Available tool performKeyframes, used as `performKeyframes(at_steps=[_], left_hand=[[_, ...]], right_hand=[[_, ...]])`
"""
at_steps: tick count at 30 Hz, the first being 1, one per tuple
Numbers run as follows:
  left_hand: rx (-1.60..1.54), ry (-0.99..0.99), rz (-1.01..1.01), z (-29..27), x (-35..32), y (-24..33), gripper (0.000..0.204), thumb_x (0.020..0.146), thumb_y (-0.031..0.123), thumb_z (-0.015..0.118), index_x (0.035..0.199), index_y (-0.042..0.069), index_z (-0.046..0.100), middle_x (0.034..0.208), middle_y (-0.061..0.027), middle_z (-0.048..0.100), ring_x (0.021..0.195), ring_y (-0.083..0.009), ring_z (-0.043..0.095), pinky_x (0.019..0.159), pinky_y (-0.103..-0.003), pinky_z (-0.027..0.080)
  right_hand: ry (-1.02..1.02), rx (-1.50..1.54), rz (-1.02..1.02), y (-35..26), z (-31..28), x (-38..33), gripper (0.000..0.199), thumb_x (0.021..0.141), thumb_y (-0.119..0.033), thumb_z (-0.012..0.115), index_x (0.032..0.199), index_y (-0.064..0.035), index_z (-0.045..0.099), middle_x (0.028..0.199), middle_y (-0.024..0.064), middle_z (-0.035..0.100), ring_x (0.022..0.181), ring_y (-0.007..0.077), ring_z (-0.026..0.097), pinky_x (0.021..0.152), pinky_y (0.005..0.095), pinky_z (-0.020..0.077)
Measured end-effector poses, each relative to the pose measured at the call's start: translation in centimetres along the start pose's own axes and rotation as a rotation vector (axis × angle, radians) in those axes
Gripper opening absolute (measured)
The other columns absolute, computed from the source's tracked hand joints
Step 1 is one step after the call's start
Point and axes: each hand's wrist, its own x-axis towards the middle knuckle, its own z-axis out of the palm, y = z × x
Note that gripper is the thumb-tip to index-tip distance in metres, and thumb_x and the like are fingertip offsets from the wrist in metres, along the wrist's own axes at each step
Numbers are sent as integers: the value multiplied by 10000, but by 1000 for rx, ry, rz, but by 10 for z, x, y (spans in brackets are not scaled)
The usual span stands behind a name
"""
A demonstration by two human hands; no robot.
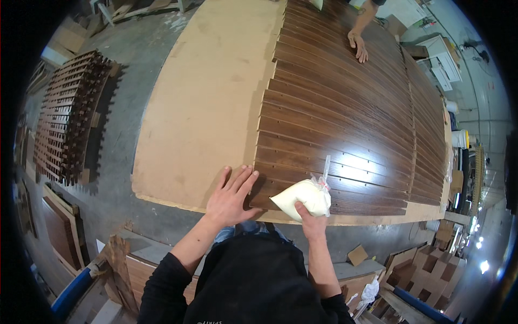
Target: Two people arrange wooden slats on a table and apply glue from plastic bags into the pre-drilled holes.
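Observation:
My right hand (312,221) is closed around a plump clear piping bag (302,198) filled with pale cream-coloured paste. The bag's twisted, tied end sticks up past my thumb, and its pointed tip faces left, over the nearest slats. My left hand (232,197) lies open with fingers spread on the bare tan board (199,108), its fingertips beside the left ends of the slats. Dark brown wood-grain slats (318,129) lie side by side across the table, dotted with small holes. Their left ends form an uneven edge.
Across the table, another person's hand (358,47) reaches over the slats, near a second pale bag (317,4). Stacked brown slats (70,116) stand on the floor at left. A white bucket (459,139) is beyond the table's right side. Cardboard (431,270) lies at lower right.

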Motion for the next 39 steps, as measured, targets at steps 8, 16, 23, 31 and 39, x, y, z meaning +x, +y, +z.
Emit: performKeyframes(at_steps=[8,16,23,31,39], left_hand=[[1,12,-1,1,1,2,1049,705,458,912,1544,46,437,1604,-142,480,1525,-275,409,1288,-555,225],[8,-2,-15,3,-1,-1,1030,756,510,854,1583,75,420,1622,-128,457,1529,-263,397,1292,-550,207],[-2,-4,-4,-1,-1,1,1017,778,528,838,1587,79,416,1619,-129,458,1532,-265,391,1293,-549,202],[10,5,-9,0,2,3,1022,703,456,888,1534,42,461,1593,-151,486,1507,-287,433,1282,-570,231],[4,8,-18,4,0,-2,1011,727,496,867,1545,64,459,1592,-137,487,1509,-273,429,1278,-567,237]], right_hand=[[71,-8,-89,-19,10,-3,641,800,-119,924,1345,38,623,1215,106,726,1104,184,689,995,351,540],[31,-165,-89,-24,9,-5,659,788,-144,937,1337,36,620,1219,104,721,1096,197,693,985,361,548],[-226,855,52,-12,-25,-6,927,843,-524,848,1573,-159,409,1490,67,551,1366,304,563,1096,509,536],[-71,462,25,-16,-15,39,824,877,-533,825,1457,-50,494,1232,90,690,1010,215,738,605,316,636],[-16,-17,-227,-38,14,42,584,890,-300,874,1315,17,630,1231,71,680,1089,189,649,1009,351,496]])
